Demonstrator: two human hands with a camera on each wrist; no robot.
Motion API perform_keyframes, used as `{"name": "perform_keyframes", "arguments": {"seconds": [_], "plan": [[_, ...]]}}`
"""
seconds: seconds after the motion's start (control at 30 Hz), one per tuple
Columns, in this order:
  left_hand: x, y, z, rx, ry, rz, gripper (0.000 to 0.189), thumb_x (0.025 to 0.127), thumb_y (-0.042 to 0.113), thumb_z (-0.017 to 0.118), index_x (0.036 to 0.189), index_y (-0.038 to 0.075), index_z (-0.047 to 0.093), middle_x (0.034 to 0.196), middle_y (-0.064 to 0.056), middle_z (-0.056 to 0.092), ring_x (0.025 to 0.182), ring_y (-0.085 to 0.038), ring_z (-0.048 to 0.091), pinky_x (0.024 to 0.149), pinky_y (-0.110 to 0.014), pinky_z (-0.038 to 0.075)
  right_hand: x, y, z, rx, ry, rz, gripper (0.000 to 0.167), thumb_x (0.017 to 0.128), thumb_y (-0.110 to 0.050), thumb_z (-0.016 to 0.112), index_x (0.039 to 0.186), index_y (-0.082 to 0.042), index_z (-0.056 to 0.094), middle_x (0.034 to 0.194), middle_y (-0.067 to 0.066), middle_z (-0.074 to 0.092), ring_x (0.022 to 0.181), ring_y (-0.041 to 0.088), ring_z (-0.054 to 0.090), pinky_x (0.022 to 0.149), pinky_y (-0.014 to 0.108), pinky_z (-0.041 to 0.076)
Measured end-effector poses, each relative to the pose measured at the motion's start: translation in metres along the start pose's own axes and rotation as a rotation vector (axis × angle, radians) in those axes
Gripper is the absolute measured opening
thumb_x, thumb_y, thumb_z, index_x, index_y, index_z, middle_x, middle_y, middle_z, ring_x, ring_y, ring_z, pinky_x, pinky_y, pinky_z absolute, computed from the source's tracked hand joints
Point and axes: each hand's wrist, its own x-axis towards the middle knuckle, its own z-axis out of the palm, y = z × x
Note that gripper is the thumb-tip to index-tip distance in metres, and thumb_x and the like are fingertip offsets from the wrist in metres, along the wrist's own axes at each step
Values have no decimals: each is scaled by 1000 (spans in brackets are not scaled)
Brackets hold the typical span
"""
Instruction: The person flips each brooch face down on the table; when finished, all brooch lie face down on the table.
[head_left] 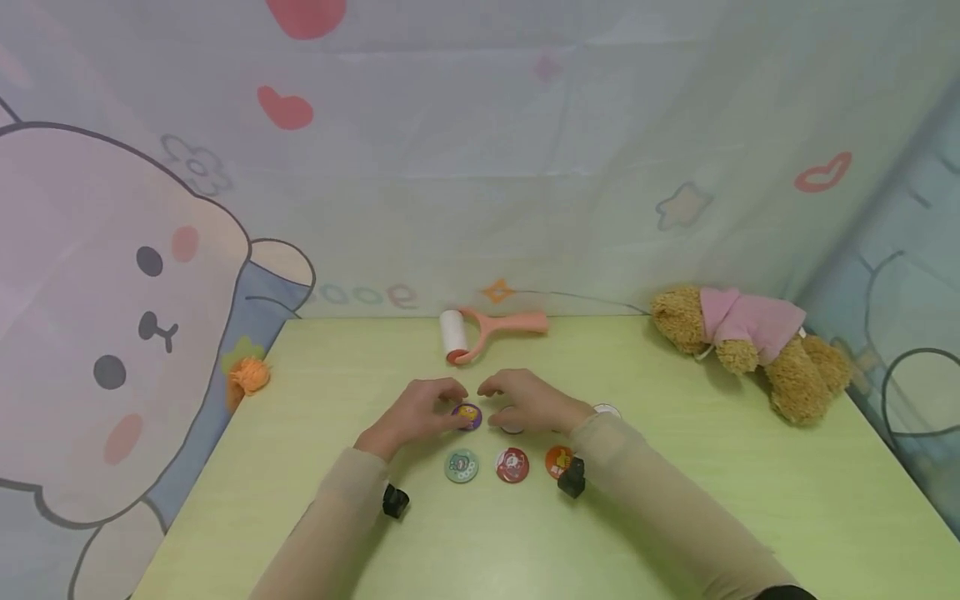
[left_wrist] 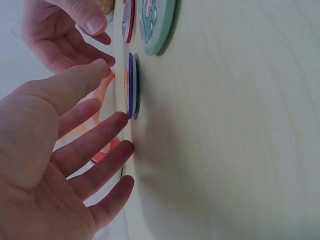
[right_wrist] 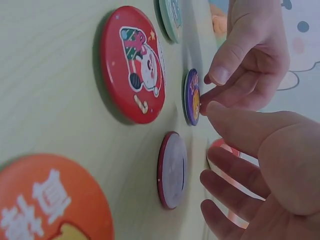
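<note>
Several round button badges lie on the table. My left hand [head_left: 420, 410] is beside the purple badge [head_left: 468, 416], fingers spread and relaxed; its fingertips [left_wrist: 120, 120] are close to the badge's rim, and I cannot tell whether they touch. A pale layer shows under that badge [right_wrist: 192, 97]. Over the face-down badge [right_wrist: 172, 172] with a grey back, my right hand [head_left: 536, 402] hovers with loosely extended fingers, holding nothing. Nearer me are a green badge [head_left: 461, 466], a red badge [head_left: 512, 465] and an orange badge [head_left: 558, 462]. A white badge [head_left: 609, 410] is partly hidden by the right wrist.
A lint roller [head_left: 498, 327] with a pink handle lies at the table's back edge. A teddy bear [head_left: 750, 342] in a pink top lies at the back right. On the left edge sits a small orange fuzzy thing [head_left: 251, 376]. A printed curtain [head_left: 480, 167] hangs behind.
</note>
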Motion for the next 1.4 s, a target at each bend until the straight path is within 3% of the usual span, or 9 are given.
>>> {"name": "perform_keyframes", "arguments": {"seconds": [0.3, 0.6, 1.03, 1.4], "plan": [[-8, -6, -3, -13, -29, -13, 41, 83, 17, 91, 119, 7, 73, 115, -6, 75, 113, -27, 68, 104, -47, 52, 11, -3, 12, -67, -5, -33, 46, 91, -11, 81, 133, 3, 66, 130, 15, 70, 121, 30, 65, 108, 44, 50], [-9, -7, -3, -5, -48, -3, 46, 79, 14, 93, 119, 7, 72, 118, -8, 74, 116, -29, 67, 107, -49, 50, 14, -5, 16, -56, -5, -4, 49, 88, -9, 84, 132, 3, 66, 129, 15, 70, 121, 29, 65, 109, 43, 49], [-9, -5, -3, 27, -35, 8, 45, 77, 9, 94, 118, 5, 73, 116, -7, 76, 114, -29, 68, 105, -48, 51, 24, -4, 25, -90, 17, -34, 37, 83, -6, 88, 117, -5, 75, 111, 4, 76, 104, 20, 68, 101, 38, 53], [-9, -7, 0, 15, -13, 16, 45, 77, 9, 94, 117, 6, 73, 113, -5, 76, 112, -27, 68, 104, -48, 51, 25, -4, 27, -84, 21, -8, 45, 81, -7, 90, 123, -5, 73, 114, 4, 75, 108, 20, 67, 103, 39, 52]]}}
